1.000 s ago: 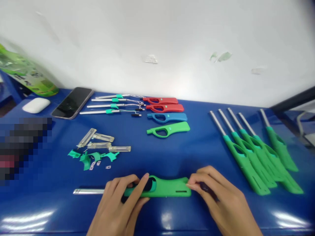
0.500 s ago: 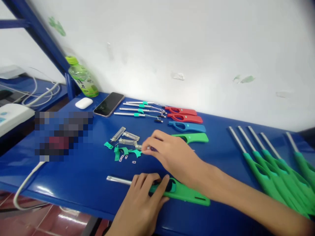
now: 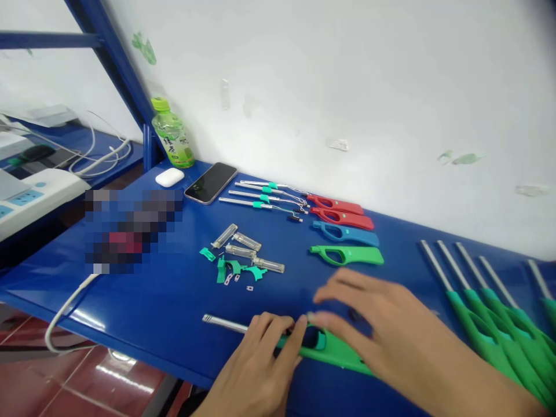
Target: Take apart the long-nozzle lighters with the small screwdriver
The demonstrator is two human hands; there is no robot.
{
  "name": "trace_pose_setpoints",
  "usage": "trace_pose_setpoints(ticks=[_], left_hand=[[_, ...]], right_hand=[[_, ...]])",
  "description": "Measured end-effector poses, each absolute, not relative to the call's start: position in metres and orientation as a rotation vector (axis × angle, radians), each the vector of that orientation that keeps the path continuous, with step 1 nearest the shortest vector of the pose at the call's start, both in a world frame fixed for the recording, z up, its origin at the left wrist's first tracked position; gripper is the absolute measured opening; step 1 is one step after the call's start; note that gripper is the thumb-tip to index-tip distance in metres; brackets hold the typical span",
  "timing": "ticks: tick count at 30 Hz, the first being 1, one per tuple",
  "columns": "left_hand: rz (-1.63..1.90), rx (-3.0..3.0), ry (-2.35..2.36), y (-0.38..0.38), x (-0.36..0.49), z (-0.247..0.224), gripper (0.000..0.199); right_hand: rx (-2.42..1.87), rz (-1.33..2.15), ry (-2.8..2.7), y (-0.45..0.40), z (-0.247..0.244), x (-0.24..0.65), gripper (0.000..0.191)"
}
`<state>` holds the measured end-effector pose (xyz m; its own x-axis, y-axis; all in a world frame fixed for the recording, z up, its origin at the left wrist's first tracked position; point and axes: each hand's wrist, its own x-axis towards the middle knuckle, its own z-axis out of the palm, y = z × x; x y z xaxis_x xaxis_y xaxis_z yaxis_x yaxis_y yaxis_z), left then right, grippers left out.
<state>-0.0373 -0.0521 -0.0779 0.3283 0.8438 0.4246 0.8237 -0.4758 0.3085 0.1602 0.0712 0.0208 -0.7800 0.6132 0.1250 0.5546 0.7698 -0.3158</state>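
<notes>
My left hand (image 3: 264, 356) is closed around a long green lighter (image 3: 339, 353) lying on the blue table. Its silver metal tube (image 3: 223, 323) points left past my fingers. My right hand (image 3: 369, 318) is over the lighter's handle, slightly blurred, with thumb and forefinger apart and the thumb tip close to my left fingertips. Just beyond lie several clear plastic tanks (image 3: 269, 265), green plastic pieces (image 3: 256, 273) and tiny pale pieces (image 3: 249, 288). Whether the right thumb touches the lighter I cannot tell.
Metal tubes with wires (image 3: 247, 202) and lighter shells in red (image 3: 341, 218), blue (image 3: 347, 233) and green (image 3: 358, 255) lie at the back. Several green lighters (image 3: 478, 330) are on the right. A phone (image 3: 211, 183), white case (image 3: 169, 177) and bottle (image 3: 172, 136) stand back left.
My right hand has come back from the clear tanks to the lighter, and its fingers have spread. The left hand still holds the lighter. The view has shifted a little left.
</notes>
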Motion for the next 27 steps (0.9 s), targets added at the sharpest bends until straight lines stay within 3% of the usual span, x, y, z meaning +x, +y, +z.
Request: trace_pose_setpoints(ticks=[3,9,14,17,21,27], left_hand=[[0.88,2.522,1.542,-0.057,-0.04,-0.074,0.053],[0.799,2.586,1.434,-0.054,-0.041,-0.045,0.05],[0.827,2.79,1.335,-0.037,-0.042,-0.029,0.033],[0.771,2.756,1.279,-0.03,-0.039,-0.018,0.035],[0.635,2.617,1.272,-0.028,-0.037,-0.01,0.042],[0.627,2.447,1.368,-0.042,-0.052,-0.027,0.036]], right_hand=[[-0.987,0.038,-2.783,0.044,0.001,0.211,0.051],[-1.019,0.174,-2.706,0.019,-0.009,0.26,0.039],[-1.131,0.343,-2.555,0.014,-0.003,0.277,0.032],[-1.159,0.461,-2.548,0.015,-0.001,0.275,0.027],[-1.102,0.475,-2.575,0.017,-0.002,0.267,0.039],[-1.03,0.197,-2.57,0.012,-0.017,0.269,0.047]])
